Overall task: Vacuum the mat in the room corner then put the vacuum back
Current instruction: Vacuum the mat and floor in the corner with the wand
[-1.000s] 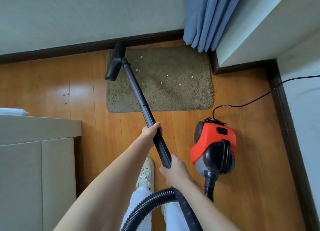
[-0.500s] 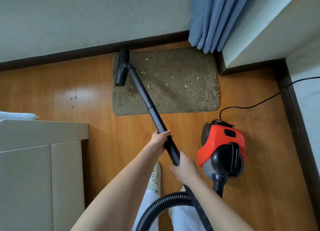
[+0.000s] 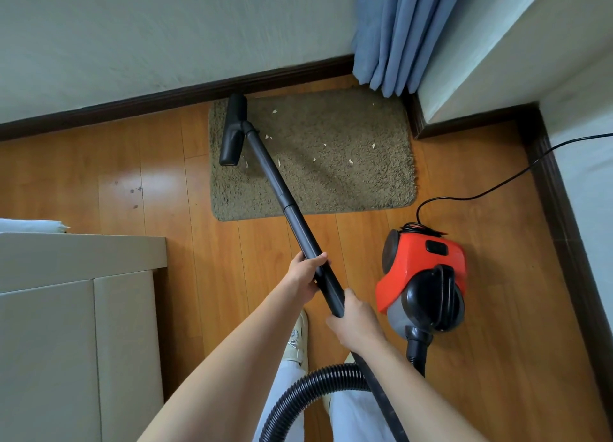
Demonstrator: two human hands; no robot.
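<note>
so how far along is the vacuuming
Early on. Both hands grip the wand, left hand above right hand, with the nozzle on the mat's left edge. Pale crumbs dot the middle and right, so most of it is left. The red vacuum is plugged in and not yet put back.

My arms are bare to the frame edge, no sleeves, no jewellery on my left hand (image 3: 303,274) or right hand (image 3: 356,320). I wear pale trousers (image 3: 356,415) and a cream lace-up shoe (image 3: 296,340).
</note>
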